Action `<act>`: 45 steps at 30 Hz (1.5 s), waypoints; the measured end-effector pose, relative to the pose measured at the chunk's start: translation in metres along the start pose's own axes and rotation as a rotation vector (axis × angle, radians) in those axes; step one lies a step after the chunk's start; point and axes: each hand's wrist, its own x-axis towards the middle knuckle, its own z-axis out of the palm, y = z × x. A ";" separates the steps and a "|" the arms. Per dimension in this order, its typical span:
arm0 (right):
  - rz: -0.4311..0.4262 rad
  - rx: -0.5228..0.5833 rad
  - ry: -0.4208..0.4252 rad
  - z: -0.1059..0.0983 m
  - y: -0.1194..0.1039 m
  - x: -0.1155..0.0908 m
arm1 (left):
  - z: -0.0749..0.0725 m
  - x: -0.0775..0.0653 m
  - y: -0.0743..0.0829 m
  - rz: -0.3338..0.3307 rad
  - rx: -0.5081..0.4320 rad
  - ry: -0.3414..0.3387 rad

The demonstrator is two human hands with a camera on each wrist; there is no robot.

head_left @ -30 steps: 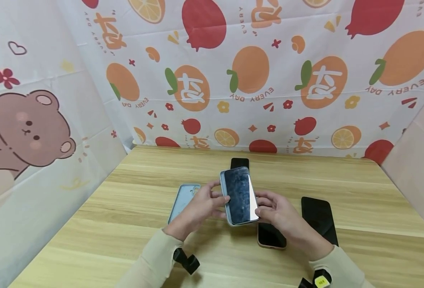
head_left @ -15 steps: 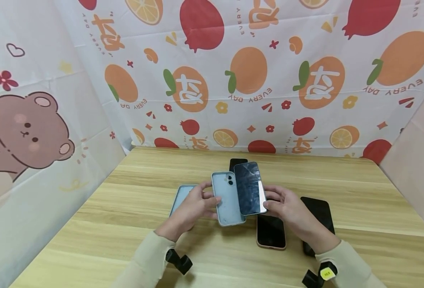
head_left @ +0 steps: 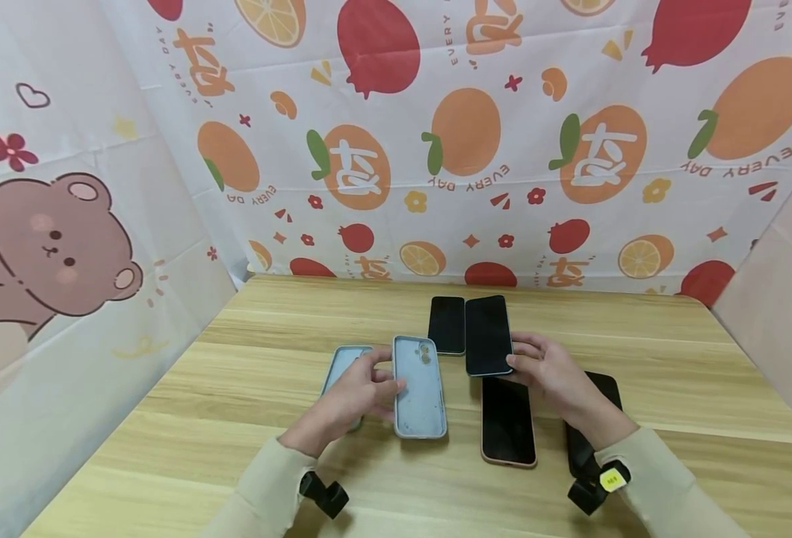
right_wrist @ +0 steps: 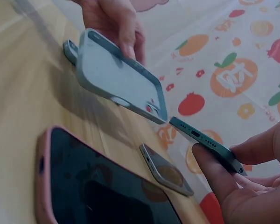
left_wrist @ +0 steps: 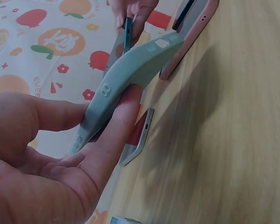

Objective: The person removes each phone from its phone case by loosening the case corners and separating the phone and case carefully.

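A light blue phone case (head_left: 420, 392), its hollow inner side up, is pinched along its left edge by my left hand (head_left: 362, 388). In the left wrist view the case (left_wrist: 116, 88) is held above the table between thumb and fingers. My right hand (head_left: 551, 373) grips a dark-screened phone (head_left: 489, 336) by its lower right edge. The right wrist view shows that phone (right_wrist: 207, 144) off the table, its charging port end facing the camera. Case and phone are apart. A second light blue case (head_left: 342, 366) lies partly hidden behind my left hand.
A phone in a pink case (head_left: 508, 422) lies below the held phone. A smaller dark phone (head_left: 446, 325) lies at the back. Another black phone (head_left: 579, 448) is partly under my right forearm. A printed cloth (head_left: 396, 149) hangs behind the wooden table (head_left: 167, 448).
The phone has come out from the light blue case and moved right and away, in my right hand. My left hand has drawn the case slightly left and lower.
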 end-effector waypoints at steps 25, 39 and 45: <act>0.101 -0.109 0.139 -0.030 0.012 0.050 | 0.006 0.007 -0.010 -0.024 0.061 -0.034; 0.121 -0.168 0.108 -0.032 0.016 0.058 | 0.007 0.005 -0.004 -0.075 0.168 0.084; 0.111 -0.202 0.105 -0.032 0.016 0.057 | 0.007 0.002 -0.003 -0.077 0.169 0.109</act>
